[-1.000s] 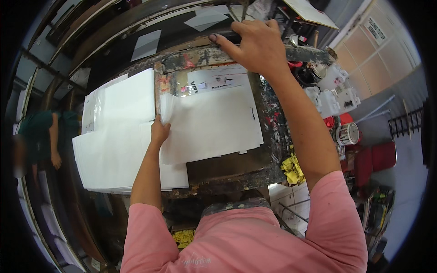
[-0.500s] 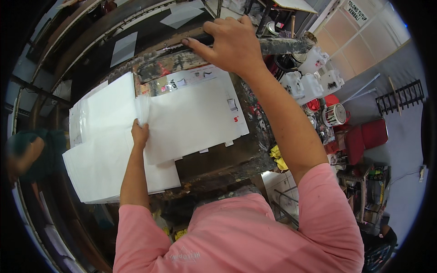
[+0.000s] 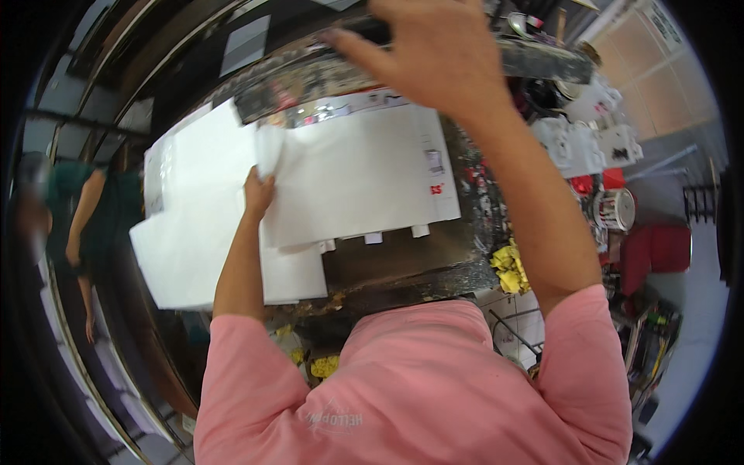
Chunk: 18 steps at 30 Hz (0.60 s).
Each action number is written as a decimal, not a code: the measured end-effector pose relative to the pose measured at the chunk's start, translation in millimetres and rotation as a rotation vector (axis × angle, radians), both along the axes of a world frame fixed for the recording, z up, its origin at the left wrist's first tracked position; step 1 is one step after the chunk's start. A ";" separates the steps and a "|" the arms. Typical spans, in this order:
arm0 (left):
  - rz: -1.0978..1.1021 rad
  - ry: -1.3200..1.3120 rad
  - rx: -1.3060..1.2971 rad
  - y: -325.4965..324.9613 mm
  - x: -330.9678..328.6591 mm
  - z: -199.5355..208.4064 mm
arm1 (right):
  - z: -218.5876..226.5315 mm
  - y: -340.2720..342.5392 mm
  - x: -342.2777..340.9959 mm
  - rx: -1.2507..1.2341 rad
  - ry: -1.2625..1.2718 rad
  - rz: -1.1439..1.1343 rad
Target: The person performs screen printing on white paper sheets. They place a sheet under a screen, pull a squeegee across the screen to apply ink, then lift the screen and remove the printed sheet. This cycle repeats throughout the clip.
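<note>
My left hand (image 3: 260, 192) pinches the left edge of a white paper sheet (image 3: 356, 174), whose corner curls up. This sheet lies over a board with printed marks along its far and right edges. To its left is a stack of white paper (image 3: 198, 232), spread in uneven layers. My right hand (image 3: 446, 58) is closed over a paint-stained bar (image 3: 306, 81) beyond the sheet, thumb stretched left along it. The upper frame edge cuts off part of that hand, and it is somewhat blurred.
A person in dark green (image 3: 97, 205) stands at the left beside racks. At the right are white plastic containers (image 3: 577, 147), a paint can (image 3: 618, 209), a crumpled yellow cloth (image 3: 509, 267) and a red chair (image 3: 657, 252). The worktable's dark near edge (image 3: 403, 283) borders my body.
My view has shifted, so the papers sit higher and farther right. More of the person at the left shows. My left hand keeps the sheet's edge; my right hand stays at the bar.
</note>
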State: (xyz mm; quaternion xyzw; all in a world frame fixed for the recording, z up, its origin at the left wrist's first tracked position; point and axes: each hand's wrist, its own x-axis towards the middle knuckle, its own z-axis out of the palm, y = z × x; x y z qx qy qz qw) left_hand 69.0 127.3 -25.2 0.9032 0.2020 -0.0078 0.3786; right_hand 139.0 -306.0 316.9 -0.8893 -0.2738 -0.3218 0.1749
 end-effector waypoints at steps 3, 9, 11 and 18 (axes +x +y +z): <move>-0.086 0.105 0.148 4.6 2.9 -5.9 | 0.4 4.1 -7.7 -0.031 0.003 -0.036; -0.092 0.103 0.043 3.7 2.4 -5.1 | 2.7 6.2 -13.1 -0.116 0.018 -0.093; -0.085 0.093 0.074 12.1 2.6 -10.7 | -9.3 5.4 -4.5 -0.075 -0.060 -0.080; -0.004 -0.013 0.387 -24.2 -3.8 7.7 | -17.1 0.7 -2.3 -0.046 -0.099 -0.043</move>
